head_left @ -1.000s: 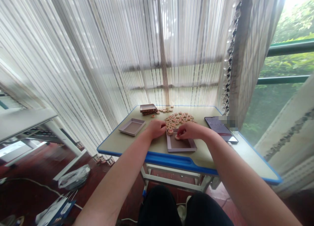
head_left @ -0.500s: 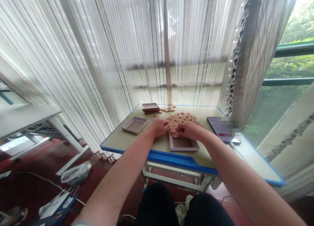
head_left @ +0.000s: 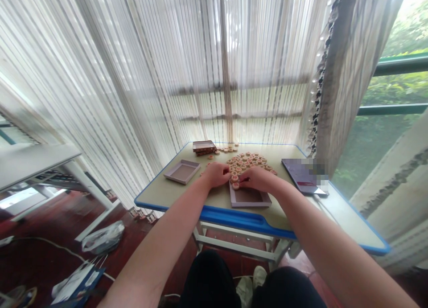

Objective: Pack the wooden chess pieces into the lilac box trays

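Observation:
Round wooden Chinese chess pieces [head_left: 247, 161] with red or dark characters lie heaped on the table. In front of them is a shallow, pale purple box tray [head_left: 251, 204]. Two pieces [head_left: 235, 182] sit along its left wall. My right hand [head_left: 257, 178] reaches over the tray, its fingers pinched together, fingertips at the nearer of these pieces. My left hand [head_left: 217, 174] is curled at the tray's upper left corner, beside the heap; what its fingers hold, if anything, is hidden.
A second shallow tray [head_left: 182, 171] lies to the left. Dark brown stacked box parts [head_left: 203, 147] stand at the back left, with loose pieces beside them. A dark tablet [head_left: 302, 176] lies at the right. Blue edging [head_left: 234, 216] runs along the table's front.
My right fingers have stretched left to the nearer piece by the tray's left wall. My left hand stays nearly in place. The view has shifted slightly.

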Available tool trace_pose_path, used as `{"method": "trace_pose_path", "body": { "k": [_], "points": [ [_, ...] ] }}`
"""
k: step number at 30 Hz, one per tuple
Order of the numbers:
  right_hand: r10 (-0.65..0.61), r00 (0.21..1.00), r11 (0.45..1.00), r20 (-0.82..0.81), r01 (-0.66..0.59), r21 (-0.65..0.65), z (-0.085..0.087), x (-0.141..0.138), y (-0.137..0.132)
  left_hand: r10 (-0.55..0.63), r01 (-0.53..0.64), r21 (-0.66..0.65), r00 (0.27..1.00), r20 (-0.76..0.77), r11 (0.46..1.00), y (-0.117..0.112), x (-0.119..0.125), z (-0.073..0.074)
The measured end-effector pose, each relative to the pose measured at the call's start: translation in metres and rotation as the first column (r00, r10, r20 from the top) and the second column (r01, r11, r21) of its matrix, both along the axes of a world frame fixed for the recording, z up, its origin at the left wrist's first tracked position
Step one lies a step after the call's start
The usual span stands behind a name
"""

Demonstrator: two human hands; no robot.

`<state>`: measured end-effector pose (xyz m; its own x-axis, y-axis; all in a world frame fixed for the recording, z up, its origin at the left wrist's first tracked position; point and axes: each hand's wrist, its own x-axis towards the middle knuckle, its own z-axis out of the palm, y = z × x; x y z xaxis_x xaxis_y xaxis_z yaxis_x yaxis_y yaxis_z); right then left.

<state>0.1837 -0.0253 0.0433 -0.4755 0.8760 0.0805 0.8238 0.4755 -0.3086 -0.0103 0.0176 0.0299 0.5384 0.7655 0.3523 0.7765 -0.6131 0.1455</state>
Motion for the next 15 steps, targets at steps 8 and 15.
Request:
{"method": "trace_pose_path", "body": {
  "k": [8,15],
  "points": [
    [-0.009,0.999,1.0,0.045,0.009,0.008,0.006,-0.004,-0.005,0.009,-0.009,-0.02,1.0,-0.004,1.0,0.0,0.0,0.002],
    [-0.024,1.0,0.997,0.013,0.023,0.073,0.004,0.005,0.003,-0.007,0.007,-0.012,1.0,0.012,1.0,0.001,0.0,0.0]
  ]
}}
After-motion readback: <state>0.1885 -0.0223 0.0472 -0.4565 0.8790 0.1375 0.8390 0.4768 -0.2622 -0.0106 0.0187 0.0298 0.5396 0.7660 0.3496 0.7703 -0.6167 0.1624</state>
